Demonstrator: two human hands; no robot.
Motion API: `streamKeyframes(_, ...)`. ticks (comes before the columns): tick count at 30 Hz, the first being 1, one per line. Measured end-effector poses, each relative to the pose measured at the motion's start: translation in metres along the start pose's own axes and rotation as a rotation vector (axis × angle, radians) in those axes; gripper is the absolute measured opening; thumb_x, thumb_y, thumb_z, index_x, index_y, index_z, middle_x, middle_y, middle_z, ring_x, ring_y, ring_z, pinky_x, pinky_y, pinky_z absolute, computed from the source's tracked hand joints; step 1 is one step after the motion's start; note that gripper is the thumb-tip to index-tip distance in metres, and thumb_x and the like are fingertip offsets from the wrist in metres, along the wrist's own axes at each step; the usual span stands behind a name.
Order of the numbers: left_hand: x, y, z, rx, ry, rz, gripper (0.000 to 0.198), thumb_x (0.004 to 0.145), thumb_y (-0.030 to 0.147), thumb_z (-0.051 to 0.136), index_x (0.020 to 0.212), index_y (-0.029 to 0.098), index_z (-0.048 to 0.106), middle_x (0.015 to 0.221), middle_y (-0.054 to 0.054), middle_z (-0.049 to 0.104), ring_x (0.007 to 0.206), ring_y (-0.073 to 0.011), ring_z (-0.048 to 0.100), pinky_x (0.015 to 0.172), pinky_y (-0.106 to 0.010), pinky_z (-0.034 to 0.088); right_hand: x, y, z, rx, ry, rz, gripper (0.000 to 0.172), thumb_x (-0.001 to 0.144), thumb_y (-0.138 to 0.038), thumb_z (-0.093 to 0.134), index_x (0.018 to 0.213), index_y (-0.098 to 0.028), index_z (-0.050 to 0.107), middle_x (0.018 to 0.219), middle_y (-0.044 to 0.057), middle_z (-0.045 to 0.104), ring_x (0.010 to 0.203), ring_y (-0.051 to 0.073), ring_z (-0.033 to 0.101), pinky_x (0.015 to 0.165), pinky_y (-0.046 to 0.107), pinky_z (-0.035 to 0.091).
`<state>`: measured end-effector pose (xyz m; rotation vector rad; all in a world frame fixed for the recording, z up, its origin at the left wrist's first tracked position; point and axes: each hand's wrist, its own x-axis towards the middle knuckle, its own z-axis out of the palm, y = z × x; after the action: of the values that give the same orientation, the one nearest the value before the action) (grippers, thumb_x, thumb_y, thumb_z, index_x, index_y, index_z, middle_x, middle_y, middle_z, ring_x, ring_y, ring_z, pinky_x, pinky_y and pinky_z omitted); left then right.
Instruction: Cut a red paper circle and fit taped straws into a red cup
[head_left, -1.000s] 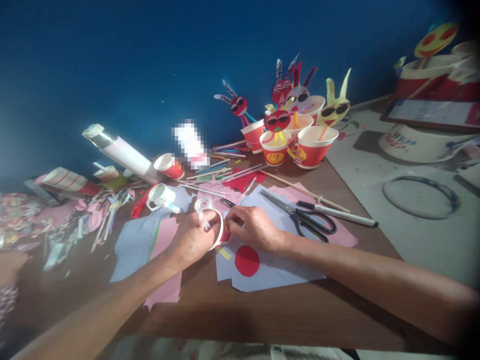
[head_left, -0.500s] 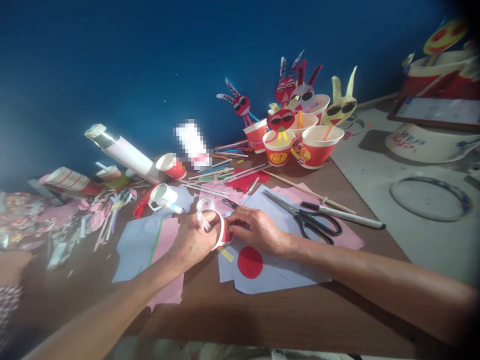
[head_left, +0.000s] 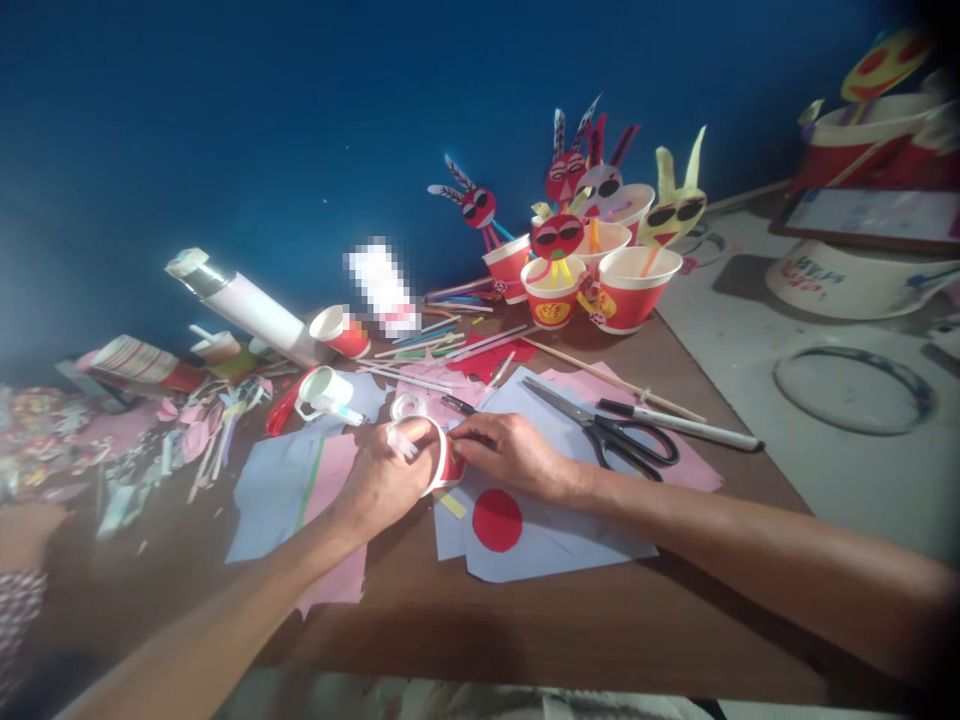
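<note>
Between my hands a small red paper cup (head_left: 451, 468) lies on its side, its white rim toward my left. My left hand (head_left: 394, 468) grips the cup at its mouth, fingers reaching inside; a whitish translucent strip (head_left: 402, 442) shows at those fingers. My right hand (head_left: 517, 455) pinches at the cup's outer wall; any small piece under its fingertips is hidden. Just below lies a yellow paper strip (head_left: 452, 505). A red paper circle (head_left: 497, 520) rests on pale blue paper (head_left: 562, 555). Behind the cup sits a roll of clear tape (head_left: 408, 405).
Black-handled scissors (head_left: 611, 430) and a white marker (head_left: 682, 425) lie at right. Decorated paper cups (head_left: 637, 290) with stick faces stand at the back right. A white mug (head_left: 326, 392) and paper scraps (head_left: 199, 425) are at left. A person's arm (head_left: 26, 540) shows at the left edge.
The view has shifted slightly, moving the scene a little left and up on the right side. Both hands stay at the red paper cup, with hardly any movement.
</note>
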<state>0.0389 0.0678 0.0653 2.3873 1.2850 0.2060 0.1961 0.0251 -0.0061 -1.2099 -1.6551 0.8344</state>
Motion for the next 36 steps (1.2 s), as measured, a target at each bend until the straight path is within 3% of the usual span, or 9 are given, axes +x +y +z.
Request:
streamKeyframes(4, -0.001, -0.003, 0.001, -0.030, -0.006, -0.019, 0.019, 0.077, 0.025, 0.048, 0.061, 0.018, 0.056, 0.053, 0.004, 0.052, 0.051, -0.0100, 0.047, 0.048, -0.020, 0.036, 0.003, -0.014, -0.010, 0.047, -0.028, -0.002, 0.031, 0.093, -0.034, 0.040, 0.086, -0.016, 0.063, 0.079, 0.003, 0.066, 0.069, 0.013, 0.059, 0.064, 0.025, 0.042)
streamKeyframes(8, -0.004, -0.003, 0.002, -0.067, -0.026, 0.043, 0.017, 0.077, 0.022, 0.050, 0.062, 0.019, 0.057, 0.055, 0.004, 0.055, 0.052, -0.0100, 0.050, 0.049, -0.020, 0.038, 0.005, -0.029, -0.014, -0.030, -0.051, 0.134, 0.030, 0.081, -0.045, 0.055, 0.089, -0.016, 0.060, 0.075, 0.002, 0.064, 0.061, 0.013, 0.056, 0.056, 0.024, 0.040)
streamKeyframes(14, -0.016, 0.001, -0.001, -0.018, 0.103, 0.233, 0.020, 0.080, 0.014, 0.047, 0.090, 0.022, 0.062, 0.089, 0.001, 0.069, 0.081, -0.0149, 0.062, 0.079, -0.028, 0.046, 0.011, -0.031, -0.015, -0.144, -0.058, 0.165, 0.016, 0.081, -0.028, 0.053, 0.079, -0.018, 0.065, 0.059, -0.002, 0.059, 0.051, 0.010, 0.048, 0.048, 0.021, 0.032)
streamKeyframes(17, -0.026, 0.002, -0.001, 0.035, 0.202, 0.390, 0.028, 0.079, 0.017, 0.054, 0.106, 0.021, 0.057, 0.107, -0.005, 0.067, 0.100, -0.0211, 0.059, 0.101, -0.044, 0.032, 0.014, -0.033, -0.019, -0.183, -0.029, 0.077, 0.017, 0.083, -0.025, 0.051, 0.078, -0.018, 0.066, 0.068, 0.000, 0.064, 0.056, 0.010, 0.052, 0.052, 0.021, 0.034)
streamKeyframes(23, -0.047, 0.000, -0.013, -0.092, 0.349, 0.593, 0.048, 0.076, 0.011, 0.053, 0.123, 0.018, 0.048, 0.126, -0.012, 0.055, 0.120, -0.0273, 0.047, 0.101, -0.050, 0.033, 0.017, -0.033, -0.023, -0.402, -0.034, -0.029, 0.018, 0.081, -0.011, 0.049, 0.067, -0.015, 0.061, 0.061, 0.000, 0.063, 0.051, 0.009, 0.049, 0.050, 0.020, 0.032)
streamKeyframes(26, -0.045, -0.007, -0.024, -0.310, 0.433, 0.437, 0.039, 0.079, 0.012, 0.052, 0.117, 0.021, 0.054, 0.125, -0.009, 0.055, 0.117, -0.0259, 0.048, 0.098, -0.044, 0.039, 0.016, -0.033, -0.021, -0.541, -0.020, -0.069, 0.016, 0.079, -0.010, 0.050, 0.070, -0.016, 0.062, 0.066, 0.001, 0.066, 0.054, 0.010, 0.053, 0.050, 0.021, 0.033)
streamKeyframes(30, -0.031, -0.015, -0.027, -0.644, 0.133, 0.071, 0.031, 0.084, 0.028, 0.051, 0.112, 0.019, 0.057, 0.120, -0.009, 0.059, 0.114, -0.0248, 0.052, 0.098, -0.039, 0.039, 0.013, -0.039, -0.020, -0.639, -0.051, -0.083, 0.016, 0.075, -0.007, 0.053, 0.078, -0.016, 0.065, 0.072, 0.003, 0.068, 0.058, 0.013, 0.058, 0.051, 0.023, 0.034)
streamKeyframes(32, -0.025, -0.015, -0.021, -0.712, -0.025, 0.013, 0.038, 0.080, 0.031, 0.055, 0.116, 0.018, 0.056, 0.122, -0.010, 0.058, 0.115, -0.0271, 0.050, 0.098, -0.041, 0.038, 0.012, -0.042, -0.019, -0.638, -0.082, -0.102, 0.019, 0.072, -0.005, 0.055, 0.083, -0.016, 0.066, 0.073, 0.003, 0.068, 0.059, 0.014, 0.060, 0.051, 0.023, 0.035)
streamKeyframes(36, -0.019, -0.006, -0.009, -0.793, -0.111, 0.015, 0.042, 0.074, 0.016, 0.055, 0.116, 0.019, 0.057, 0.116, -0.006, 0.063, 0.108, -0.0257, 0.054, 0.090, -0.035, 0.043, 0.009, -0.041, -0.017, -0.607, -0.076, -0.168, 0.020, 0.074, -0.008, 0.054, 0.088, -0.016, 0.065, 0.076, 0.003, 0.068, 0.062, 0.015, 0.061, 0.052, 0.023, 0.037)
